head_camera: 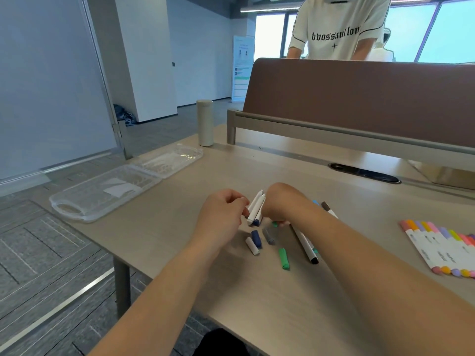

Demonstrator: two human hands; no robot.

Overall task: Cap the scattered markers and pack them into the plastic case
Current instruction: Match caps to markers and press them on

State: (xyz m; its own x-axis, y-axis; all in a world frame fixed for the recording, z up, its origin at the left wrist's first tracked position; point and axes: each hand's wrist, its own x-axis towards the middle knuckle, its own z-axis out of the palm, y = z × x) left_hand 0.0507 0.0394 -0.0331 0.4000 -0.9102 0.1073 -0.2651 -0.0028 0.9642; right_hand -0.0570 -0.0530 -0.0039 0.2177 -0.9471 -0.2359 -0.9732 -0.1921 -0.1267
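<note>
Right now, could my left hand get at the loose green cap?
Probably yes: the green cap lies uncovered on the desk, close to the left hand. Its fingers pinch the white markers, though, so they'd need to let go first.

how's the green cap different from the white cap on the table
The green cap is green and lies alone, apart from the rest; the white cap is white and lies right beside a blue cap. The green cap lies nearer the camera. Both are loose on the table, off any marker.

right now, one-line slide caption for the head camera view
Left hand and right hand hold white-barrelled markers beside loose coloured caps; the clear plastic case lies open at left.
</note>
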